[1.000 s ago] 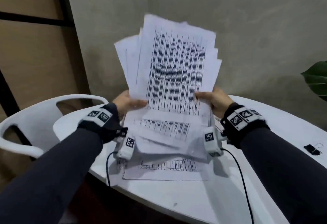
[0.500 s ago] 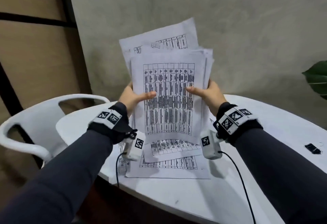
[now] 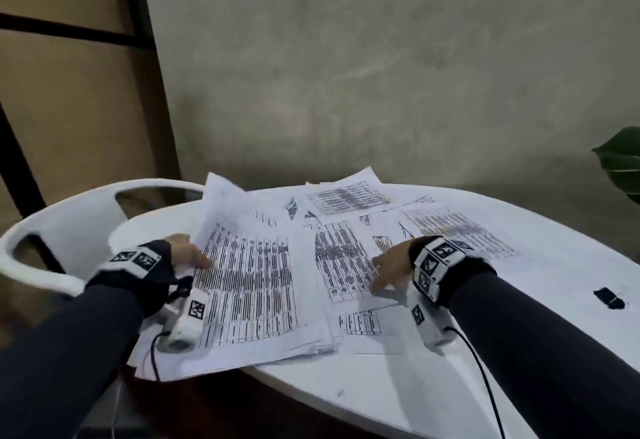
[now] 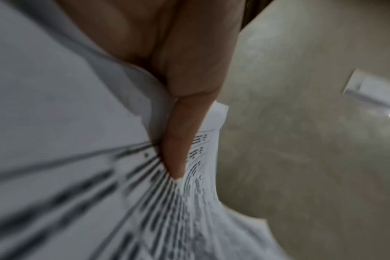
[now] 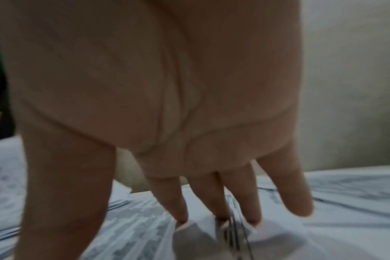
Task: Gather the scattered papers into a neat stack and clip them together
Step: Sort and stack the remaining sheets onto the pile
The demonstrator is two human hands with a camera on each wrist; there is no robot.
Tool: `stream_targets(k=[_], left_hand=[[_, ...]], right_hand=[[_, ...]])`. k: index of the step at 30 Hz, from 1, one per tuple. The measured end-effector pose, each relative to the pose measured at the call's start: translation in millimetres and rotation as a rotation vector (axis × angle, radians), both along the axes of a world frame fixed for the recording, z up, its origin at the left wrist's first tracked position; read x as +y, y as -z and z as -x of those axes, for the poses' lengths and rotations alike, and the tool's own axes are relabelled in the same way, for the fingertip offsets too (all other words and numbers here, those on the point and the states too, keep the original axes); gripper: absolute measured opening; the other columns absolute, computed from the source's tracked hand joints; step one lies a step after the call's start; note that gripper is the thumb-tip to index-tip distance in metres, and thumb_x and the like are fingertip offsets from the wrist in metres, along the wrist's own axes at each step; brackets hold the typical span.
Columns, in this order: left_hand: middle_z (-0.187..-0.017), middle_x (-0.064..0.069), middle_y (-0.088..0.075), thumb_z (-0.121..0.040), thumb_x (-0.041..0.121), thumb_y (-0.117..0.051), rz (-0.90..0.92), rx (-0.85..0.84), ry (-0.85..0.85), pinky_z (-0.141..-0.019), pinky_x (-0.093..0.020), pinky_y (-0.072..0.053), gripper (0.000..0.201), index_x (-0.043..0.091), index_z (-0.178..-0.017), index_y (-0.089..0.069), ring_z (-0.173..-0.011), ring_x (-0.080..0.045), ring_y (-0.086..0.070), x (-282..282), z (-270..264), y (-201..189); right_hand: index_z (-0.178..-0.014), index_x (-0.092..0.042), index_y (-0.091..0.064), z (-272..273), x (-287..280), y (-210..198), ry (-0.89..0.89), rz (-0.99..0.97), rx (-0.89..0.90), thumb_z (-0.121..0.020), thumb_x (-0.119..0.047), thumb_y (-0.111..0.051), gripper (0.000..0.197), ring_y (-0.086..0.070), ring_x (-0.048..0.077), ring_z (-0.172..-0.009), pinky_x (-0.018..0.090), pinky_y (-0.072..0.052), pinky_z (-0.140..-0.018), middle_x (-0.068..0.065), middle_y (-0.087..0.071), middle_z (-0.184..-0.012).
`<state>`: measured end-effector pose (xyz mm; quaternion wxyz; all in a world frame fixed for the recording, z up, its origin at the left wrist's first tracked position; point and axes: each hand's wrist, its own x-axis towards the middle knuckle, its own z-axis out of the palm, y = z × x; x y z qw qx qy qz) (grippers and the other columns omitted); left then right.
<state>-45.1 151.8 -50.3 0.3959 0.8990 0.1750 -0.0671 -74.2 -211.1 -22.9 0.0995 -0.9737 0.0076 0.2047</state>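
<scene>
Evidently mid-gathering: left hand [image 3: 187,254] pinches the papers [image 3: 256,286], right hand [image 3: 389,270] lies flat-fingered on loose sheets [image 3: 349,196] needing collecting.

Support surface: a white, round-edged counter [image 3: 398,383]. Printed papers [image 3: 256,286] lie directly on it, covering the span from 9 o'clock through 12 to 2 o'clock, loosely overlapped and fanned rather than squared. The thickest bundle sits at 8 to 9 o'clock, its near corner overhanging the counter edge. Single sheets [image 3: 346,197] lie at 12 o'clock. A small black binder clip [image 3: 608,298] lies at 3 o'clock, well apart from the papers. A black cable [image 3: 483,379] trails across the surface at 5 o'clock.
</scene>
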Motion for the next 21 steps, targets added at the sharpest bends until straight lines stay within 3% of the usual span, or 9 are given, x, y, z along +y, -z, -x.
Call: stream_targets(k=[3,6,9,12,14,16,18,20,21], left_hand=[[-0.113,-0.026,-0.062,-0.068,0.010,-0.081,-0.074,0.042,-0.041,-0.076,-0.028,-0.043,0.058,-0.011,-0.117,-0.058,-0.102,-0.036,-0.060,-3.8,5.0,14.2],[-0.103,-0.022,-0.062,-0.071,0.010,-0.078,-0.035,0.005,-0.050,-0.078,-0.031,-0.045,0.051,-0.011,-0.114,-0.059,-0.092,-0.034,-0.059,-12.6,5.7,6.8],[-0.112,-0.016,-0.064,-0.075,0.004,-0.073,0.037,0.014,-0.029,-0.092,-0.036,-0.047,0.038,-0.006,-0.110,-0.061,-0.102,-0.035,-0.059,-25.3,9.2,2.1],[-0.098,-0.014,-0.066,-0.077,0.004,-0.071,0.140,0.028,-0.001,-0.098,-0.042,-0.046,0.035,-0.006,-0.109,-0.062,-0.102,-0.037,-0.060,-28.0,6.7,9.7],[-0.098,-0.017,-0.068,-0.075,0.006,-0.074,0.204,0.029,0.040,-0.098,-0.043,-0.047,0.038,-0.005,-0.109,-0.062,-0.101,-0.037,-0.062,-29.4,8.8,11.0],[-0.111,-0.018,-0.068,-0.058,0.019,-0.086,0.235,0.039,0.097,-0.104,-0.046,-0.043,0.063,-0.002,-0.113,-0.063,-0.108,-0.035,-0.062,-28.6,6.7,16.3],[-0.117,-0.014,-0.068,-0.035,0.035,-0.091,0.263,0.023,0.157,-0.108,-0.046,-0.040,0.092,0.002,-0.115,-0.063,-0.113,-0.033,-0.060,-19.6,-8.7,34.9],[-0.121,-0.011,-0.066,-0.031,0.045,-0.090,0.266,0.033,0.190,-0.111,-0.044,-0.036,0.100,0.003,-0.118,-0.063,-0.117,-0.030,-0.058,-18.9,-10.4,39.4],[-0.124,-0.011,-0.064,-0.037,0.044,-0.090,0.285,0.026,0.192,-0.112,-0.043,-0.034,0.097,0.003,-0.120,-0.061,-0.119,-0.030,-0.056,-20.3,-6.3,37.0]], right_hand=[[-0.136,-0.007,-0.046,6.0,17.8,-11.7,0.060,-0.146,-0.050,-0.098,-0.048,-0.034,0.057,-0.045,0.026,-0.131,0.035,-0.033,-0.108,0.009,-0.049,-0.140],[-0.132,-0.006,-0.048,-3.0,14.5,-18.1,0.073,-0.198,-0.025,-0.095,-0.045,-0.046,0.054,-0.048,0.027,-0.129,0.034,-0.037,-0.107,0.009,-0.051,-0.134],[-0.132,0.000,-0.048,-10.0,3.9,-12.3,0.117,-0.160,-0.081,-0.087,-0.040,-0.062,0.062,-0.058,0.027,-0.108,0.026,-0.046,-0.082,0.015,-0.056,-0.129],[-0.092,-0.001,-0.057,-11.2,6.6,-2.0,0.235,-0.392,0.006,-0.081,-0.018,-0.072,0.025,-0.065,0.023,-0.060,0.023,-0.049,-0.051,0.016,-0.059,-0.091],[-0.076,-0.004,-0.052,-11.2,7.5,4.2,0.215,-0.408,0.051,-0.077,-0.019,-0.076,0.029,-0.061,0.024,-0.056,0.026,-0.047,-0.054,0.015,-0.064,-0.087],[-0.073,-0.003,-0.056,-9.7,8.7,9.3,0.217,-0.410,0.077,-0.073,-0.030,-0.078,0.034,-0.057,0.025,-0.057,0.031,-0.046,-0.057,0.014,-0.065,-0.075],[-0.083,0.002,-0.064,-14.1,10.1,14.1,0.202,-0.408,0.079,-0.070,-0.034,-0.079,0.042,-0.059,0.027,-0.059,0.030,-0.045,-0.054,0.017,-0.069,-0.077],[-0.093,0.005,-0.065,-8.0,13.2,10.7,0.163,-0.344,0.050,-0.070,-0.034,-0.079,0.047,-0.058,0.026,-0.064,0.031,-0.043,-0.057,0.016,-0.070,-0.085],[-0.090,0.002,-0.063,-3.4,13.6,7.7,0.152,-0.303,0.015,-0.073,-0.030,-0.078,0.040,-0.055,0.023,-0.059,0.031,-0.043,-0.058,0.012,-0.066,-0.077]])
